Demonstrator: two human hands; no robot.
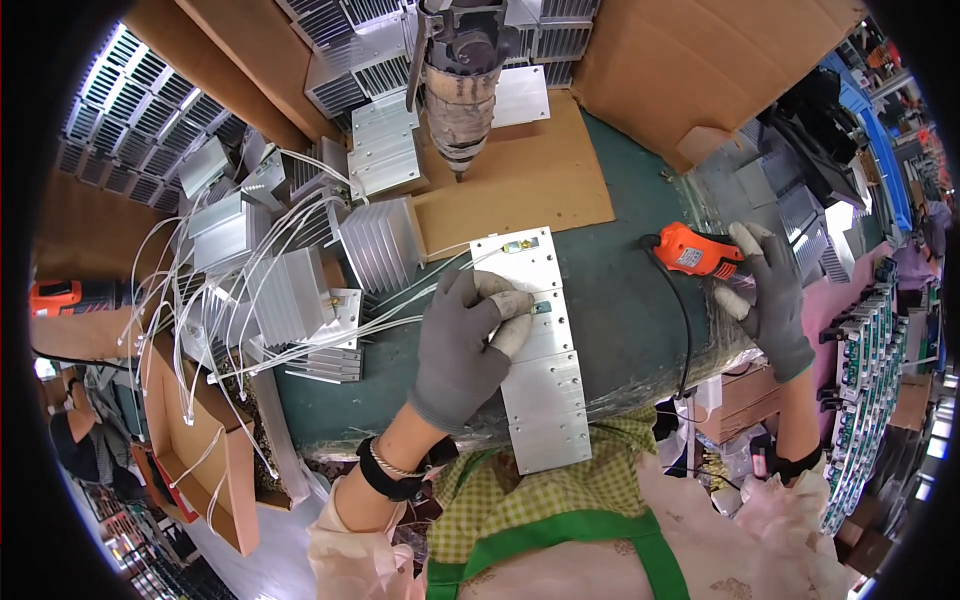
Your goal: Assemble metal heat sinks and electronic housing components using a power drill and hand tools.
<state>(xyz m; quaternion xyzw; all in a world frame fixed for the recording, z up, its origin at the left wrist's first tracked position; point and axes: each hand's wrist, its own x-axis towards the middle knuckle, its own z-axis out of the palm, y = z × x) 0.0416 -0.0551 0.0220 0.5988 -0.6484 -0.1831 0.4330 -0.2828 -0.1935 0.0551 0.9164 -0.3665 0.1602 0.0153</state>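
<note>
A column of several silver metal heat sinks point(545, 385), flat faces up and dotted with holes, lies in front of me. On the far one sits a small brass-coloured component point(520, 245) with a white lead running left. My grey-gloved left hand point(468, 335) is closed, its pale fingertips pinched at a small wired component point(541, 308) on the second heat sink; the fingers hide part of it. At the right, an orange electric screwdriver point(692, 250) with a black cord lies at the table's edge. My gloved right hand point(768, 295) has thumb and fingers apart around its near end, not closed on it.
A worn power driver point(462, 110) hangs point down over a cardboard sheet point(530, 190). Finned heat sinks with tangled white wires point(285, 290) crowd the left. A cardboard box point(205, 450) stands below them. Cardboard walls and stacked heat sinks point(370, 60) line the back.
</note>
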